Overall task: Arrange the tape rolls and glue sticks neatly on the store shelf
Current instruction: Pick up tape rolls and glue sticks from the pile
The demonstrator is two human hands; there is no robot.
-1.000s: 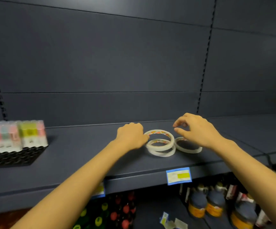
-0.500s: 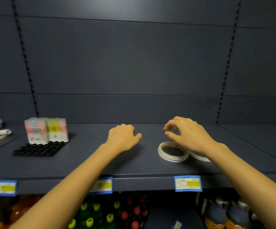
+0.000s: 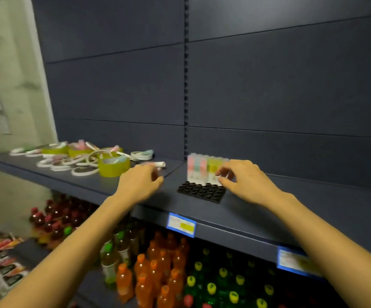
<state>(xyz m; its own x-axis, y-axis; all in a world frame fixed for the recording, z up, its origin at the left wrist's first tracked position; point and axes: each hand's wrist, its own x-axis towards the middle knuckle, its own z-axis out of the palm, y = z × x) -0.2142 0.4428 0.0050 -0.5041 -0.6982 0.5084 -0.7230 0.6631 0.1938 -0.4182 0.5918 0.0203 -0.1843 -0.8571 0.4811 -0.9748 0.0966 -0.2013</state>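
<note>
Tape rolls (image 3: 77, 162) lie in a loose, blurred heap on the left section of the shelf (image 3: 313, 207), white rings mixed with a few yellow-green ones, the largest yellow-green roll (image 3: 113, 167) nearest the front. Glue sticks (image 3: 203, 168) in pink, blue and yellow stand upright in a row at the back of a black tray (image 3: 202, 192) on the next section, just right of the shelf joint. One loose glue stick (image 3: 159, 163) lies flat between the heap and the tray.

The left hand (image 3: 139, 184) hovers over the shelf edge with its fingers (image 3: 155, 174) loosely curled and nothing in them, their tips near the loose stick. The right hand (image 3: 245, 181) is at the right end of the standing row, fingers half bent, forefinger and thumb (image 3: 222, 181) a little apart in front of the sticks. I cannot tell whether they touch or pinch one.

A blue price label (image 3: 181, 225) sits on the shelf front, with drink bottles (image 3: 157, 270) below.
</note>
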